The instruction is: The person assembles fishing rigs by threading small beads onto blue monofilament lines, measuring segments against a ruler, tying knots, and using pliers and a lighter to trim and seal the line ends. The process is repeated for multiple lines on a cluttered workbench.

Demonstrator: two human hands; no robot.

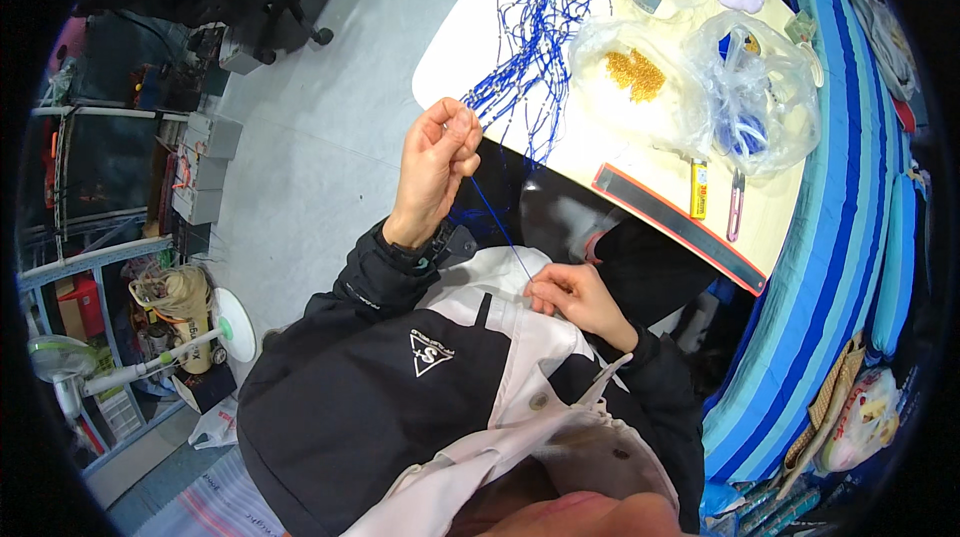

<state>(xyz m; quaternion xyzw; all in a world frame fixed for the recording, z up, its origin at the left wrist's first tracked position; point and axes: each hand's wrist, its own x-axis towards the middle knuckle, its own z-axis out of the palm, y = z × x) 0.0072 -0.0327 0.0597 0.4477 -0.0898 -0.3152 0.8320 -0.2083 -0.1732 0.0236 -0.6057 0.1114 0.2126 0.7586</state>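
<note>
Above the person's lap, the left hand (pixel 437 159) pinches one end of a blue cord (pixel 497 218) while the right hand (pixel 572 299) nips its lower end, both closed on it and held apart, apparently to keep it taut, clear of the beaded blue strands (pixel 535 32) on the surface (pixel 470 47).

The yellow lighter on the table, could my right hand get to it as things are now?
Probably yes, once freed: the right hand pinches the blue thread near the lap, and the yellow lighter lies uncovered near the table edge, beside the scissors.
</note>
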